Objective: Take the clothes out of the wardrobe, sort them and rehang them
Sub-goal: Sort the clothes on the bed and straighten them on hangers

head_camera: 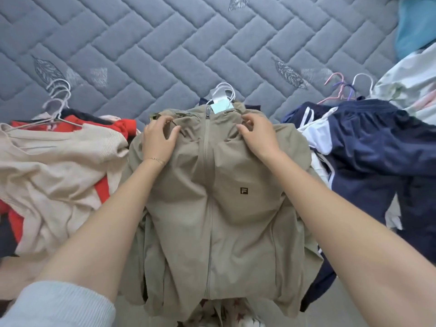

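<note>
The left hand (158,138) and right hand (257,135) are each pinching collar-side fabric of the beige zip jacket (212,220). The jacket is lying on the quilted mattress (165,43), spreading from the hands toward 6 o'clock. Its white hanger (223,89) is poking out at 12 o'clock. A cream sweater (59,166) is lying at 9 o'clock and a navy track jacket (377,149) at 3 o'clock.

On my feed I see a grey quilted mattress (165,43) stitched in a herringbone of padded blocks with embroidered leaf motifs (291,75), a teal cloth (417,27) at the top right, and pale printed bedding (405,90) bunched just below it.
</note>
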Action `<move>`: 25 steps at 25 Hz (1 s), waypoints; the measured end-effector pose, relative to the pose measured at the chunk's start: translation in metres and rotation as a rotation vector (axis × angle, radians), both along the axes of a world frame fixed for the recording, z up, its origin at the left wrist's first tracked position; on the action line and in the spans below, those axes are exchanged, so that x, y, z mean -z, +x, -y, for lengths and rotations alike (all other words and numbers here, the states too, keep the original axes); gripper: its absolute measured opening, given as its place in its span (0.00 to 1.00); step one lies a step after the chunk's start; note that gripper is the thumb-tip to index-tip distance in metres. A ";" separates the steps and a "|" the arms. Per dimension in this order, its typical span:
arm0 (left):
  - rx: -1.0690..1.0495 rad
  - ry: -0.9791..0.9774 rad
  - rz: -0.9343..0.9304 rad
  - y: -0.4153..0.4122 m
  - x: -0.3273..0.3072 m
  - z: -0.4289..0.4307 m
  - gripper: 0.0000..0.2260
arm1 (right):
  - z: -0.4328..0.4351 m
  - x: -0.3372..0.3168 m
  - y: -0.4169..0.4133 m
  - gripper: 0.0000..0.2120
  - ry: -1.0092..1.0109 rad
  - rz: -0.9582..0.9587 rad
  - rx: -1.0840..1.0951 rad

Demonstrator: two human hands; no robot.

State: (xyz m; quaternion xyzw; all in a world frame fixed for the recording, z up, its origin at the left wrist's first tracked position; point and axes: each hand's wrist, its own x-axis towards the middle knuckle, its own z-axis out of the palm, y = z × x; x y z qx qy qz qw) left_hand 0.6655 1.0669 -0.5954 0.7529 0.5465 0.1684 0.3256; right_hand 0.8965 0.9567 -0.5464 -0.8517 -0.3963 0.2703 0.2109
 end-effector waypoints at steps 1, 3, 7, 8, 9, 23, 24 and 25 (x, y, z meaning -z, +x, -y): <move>-0.007 -0.002 0.017 -0.004 -0.011 0.004 0.13 | 0.003 -0.010 -0.004 0.19 0.025 0.011 -0.016; -0.010 0.050 0.053 -0.014 -0.044 0.012 0.16 | 0.010 -0.039 -0.014 0.19 0.068 0.064 -0.067; -0.009 0.197 0.039 -0.044 -0.146 0.039 0.24 | 0.031 -0.136 -0.054 0.19 0.130 0.070 -0.165; -0.019 0.232 0.022 -0.053 -0.172 0.049 0.25 | 0.038 -0.161 -0.066 0.20 0.155 0.054 -0.179; -0.040 0.267 0.004 -0.065 -0.197 0.061 0.25 | 0.046 -0.189 -0.080 0.20 0.182 0.035 -0.195; -0.310 0.365 0.051 -0.251 -0.332 0.193 0.22 | 0.122 -0.331 -0.226 0.26 0.371 -0.098 -0.389; -0.320 0.359 0.085 -0.266 -0.333 0.190 0.22 | 0.119 -0.329 -0.241 0.26 0.366 -0.088 -0.396; -0.320 0.364 0.120 -0.281 -0.333 0.187 0.21 | 0.115 -0.327 -0.255 0.25 0.360 -0.082 -0.399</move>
